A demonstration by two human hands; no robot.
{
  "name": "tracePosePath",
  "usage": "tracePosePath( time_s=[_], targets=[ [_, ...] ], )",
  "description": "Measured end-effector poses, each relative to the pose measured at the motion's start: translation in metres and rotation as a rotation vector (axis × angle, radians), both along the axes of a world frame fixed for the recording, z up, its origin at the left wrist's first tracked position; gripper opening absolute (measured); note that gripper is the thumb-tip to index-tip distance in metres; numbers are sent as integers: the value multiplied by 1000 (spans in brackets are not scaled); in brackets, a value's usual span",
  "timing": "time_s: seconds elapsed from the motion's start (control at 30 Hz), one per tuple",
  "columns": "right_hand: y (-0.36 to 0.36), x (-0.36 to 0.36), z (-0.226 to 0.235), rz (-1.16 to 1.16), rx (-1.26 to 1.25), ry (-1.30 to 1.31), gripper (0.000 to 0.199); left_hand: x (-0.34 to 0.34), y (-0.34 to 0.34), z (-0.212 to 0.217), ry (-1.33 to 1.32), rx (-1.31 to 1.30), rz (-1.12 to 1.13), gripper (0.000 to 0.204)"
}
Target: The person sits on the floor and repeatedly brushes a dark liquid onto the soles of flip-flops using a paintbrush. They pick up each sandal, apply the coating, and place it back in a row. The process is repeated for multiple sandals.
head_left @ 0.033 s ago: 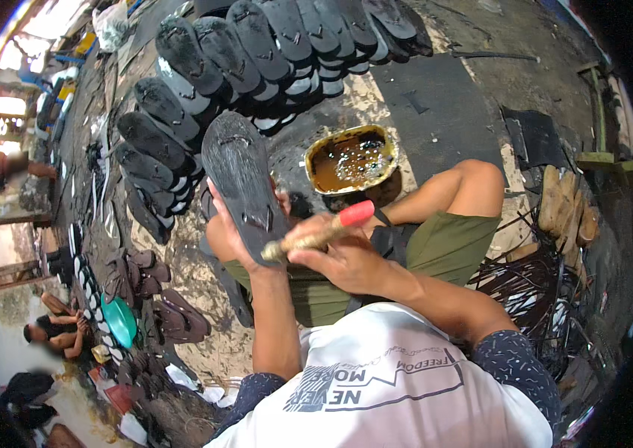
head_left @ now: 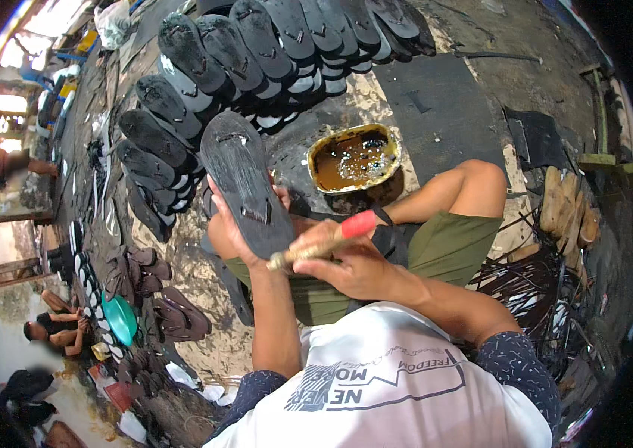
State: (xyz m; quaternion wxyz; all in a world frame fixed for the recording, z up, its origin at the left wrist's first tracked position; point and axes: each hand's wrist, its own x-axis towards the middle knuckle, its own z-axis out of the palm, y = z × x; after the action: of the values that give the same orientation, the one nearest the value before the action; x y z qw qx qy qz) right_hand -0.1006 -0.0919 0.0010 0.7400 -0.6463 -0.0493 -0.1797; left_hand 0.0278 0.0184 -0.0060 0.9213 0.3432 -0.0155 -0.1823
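My left hand is wrapped round a black sandal sole, held tilted over my lap with its streaked, wet-looking face up. Small slits show near both its ends. In my right hand is a brush with a red handle end, gripped between thumb and fingers. Its pale, stubby tip lies at the sole's near end, by my left wrist; whether it touches the sole I cannot tell. Beyond my right hand sits a yellowish basin of brown, bubbly liquid.
Stacked black soles curve round the far and left sides. A dark mat lies beyond the basin. Wooden shoe-shaped blocks and dark strips are at right. Brown sandals and a teal bowl stand left, near another person.
The brush and my right hand have shifted slightly toward the near side and right, off the sole's slits near my wrist. The sole stays in my left hand, barely moved.
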Motion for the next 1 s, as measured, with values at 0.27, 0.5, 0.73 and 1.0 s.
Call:
tracePosePath(
  time_s=[0.27,0.5,0.73,1.0],
  targets=[
    [-61,103,-4,-343,-581,-371,21,-32,-38,-2,198,-100,-124,52],
    [11,71,12,210,-129,-222,18,25,24,11,9,195,273,53],
    [-42,100,50,-165,137,126,23,76,269,-49,166,56,443,66],
    [-94,82,-18,-501,-47,262,29,-42,368,-151,635,155,637,45]
  ],
)
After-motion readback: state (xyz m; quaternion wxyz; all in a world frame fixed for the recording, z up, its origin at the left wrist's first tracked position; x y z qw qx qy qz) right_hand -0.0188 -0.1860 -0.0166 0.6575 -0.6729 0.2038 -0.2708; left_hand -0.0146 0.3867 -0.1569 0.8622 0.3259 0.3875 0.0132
